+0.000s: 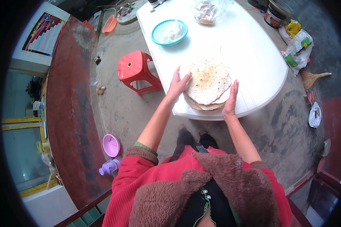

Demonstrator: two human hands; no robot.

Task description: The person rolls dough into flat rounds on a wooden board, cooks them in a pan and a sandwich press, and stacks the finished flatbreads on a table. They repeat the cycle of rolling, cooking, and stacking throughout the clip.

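A stack of round, browned flatbreads [207, 82] lies near the front end of the white table [258, 71], with its layers slightly offset at the lower edge. My left hand [178, 82] is at the stack's left edge, thumb and fingers spread, the thumb tip against the top bread. On the opposite side, my right hand [231, 99] stands on edge with straight fingers, its palm turned toward the breads. Neither hand is closed around the stack. The undersides of the breads are hidden.
A blue plastic basket [169, 32] holding clear plastic and a plastic bag of food [207, 12] sit farther up the table. A red stool [137, 71] stands close by the left edge. Bags [298, 51] and a whisk broom [311, 79] lie on the right-hand floor.
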